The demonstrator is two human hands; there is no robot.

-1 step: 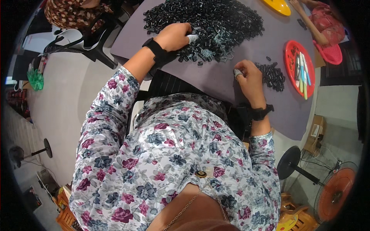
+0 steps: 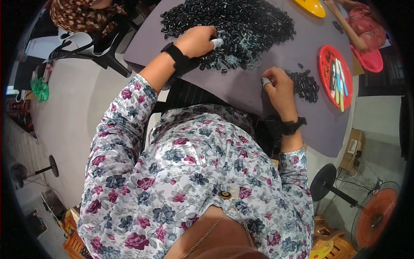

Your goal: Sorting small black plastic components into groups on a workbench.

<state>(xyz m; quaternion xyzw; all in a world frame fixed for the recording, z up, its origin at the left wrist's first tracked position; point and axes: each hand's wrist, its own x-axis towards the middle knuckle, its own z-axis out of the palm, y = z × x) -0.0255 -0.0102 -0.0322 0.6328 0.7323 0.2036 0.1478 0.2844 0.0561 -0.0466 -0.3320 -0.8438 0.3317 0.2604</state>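
A wide heap of small black plastic pieces (image 2: 224, 17) covers the far part of the table, with thin grey-green bits (image 2: 248, 45) scattered on its near side. My left hand (image 2: 196, 42) rests at the heap's near left edge, fingers curled and a white wrap on the thumb; its fingertips are partly hidden. Nearer me and to the right, my right hand (image 2: 279, 88) is closed in a pinch over the table, its thumb wrapped too. What either hand holds is too small to make out. A smaller pile of black pieces (image 2: 306, 86) lies just right of my right hand.
The grey tabletop (image 2: 241, 84) carries a red plate (image 2: 349, 88) with several knives (image 2: 340, 80) at the right and a yellow plate (image 2: 315, 8) at the far right. Another person's arm (image 2: 349, 30) reaches in there. A black chair (image 2: 108, 56) stands left, a fan (image 2: 375, 216) lower right.
My left hand has shifted very slightly to the right at the heap's edge. My right hand has stayed in place.
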